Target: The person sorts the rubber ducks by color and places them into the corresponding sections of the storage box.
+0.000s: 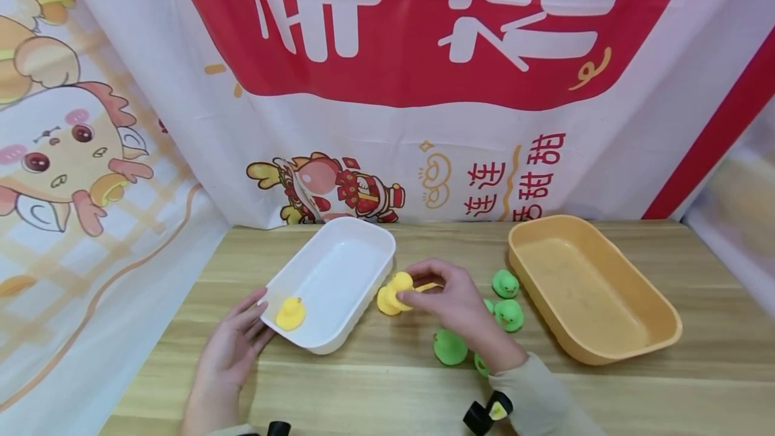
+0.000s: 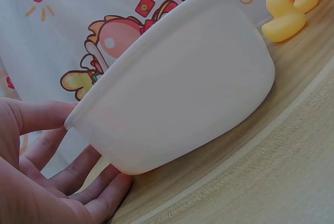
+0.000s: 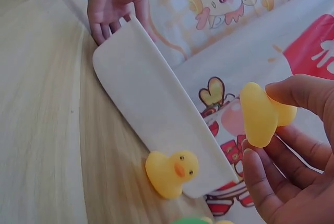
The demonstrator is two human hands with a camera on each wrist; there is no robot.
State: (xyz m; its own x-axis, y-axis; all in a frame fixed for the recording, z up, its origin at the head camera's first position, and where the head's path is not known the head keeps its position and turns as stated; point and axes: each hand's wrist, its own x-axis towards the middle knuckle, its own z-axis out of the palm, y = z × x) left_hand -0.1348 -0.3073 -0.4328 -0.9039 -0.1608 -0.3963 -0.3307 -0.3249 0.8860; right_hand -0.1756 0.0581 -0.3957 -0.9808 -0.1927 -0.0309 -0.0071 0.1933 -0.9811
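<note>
My right hand (image 1: pixel 445 291) pinches a yellow rubber duck (image 3: pixel 259 115) between thumb and fingertips, just right of the white basin (image 1: pixel 339 274). Below it, another yellow duck (image 3: pixel 171 174) sits on the table by the basin's wall. More yellow (image 1: pixel 427 286) shows partly behind my right fingers. Inside the basin, at its near left end, lies one yellow duck (image 1: pixel 290 314). With extended fingers my left hand (image 1: pixel 233 338) touches that end's rim and outer wall. In the left wrist view, yellow ducks (image 2: pixel 284 18) stand beyond the basin.
Several green ducks (image 1: pixel 509 315) lie on the wooden table, some partly hidden by my right forearm. A yellow-orange basin (image 1: pixel 596 288) stands at the right. Printed cloth (image 1: pixel 399 126) hangs behind the table, with more along the left side.
</note>
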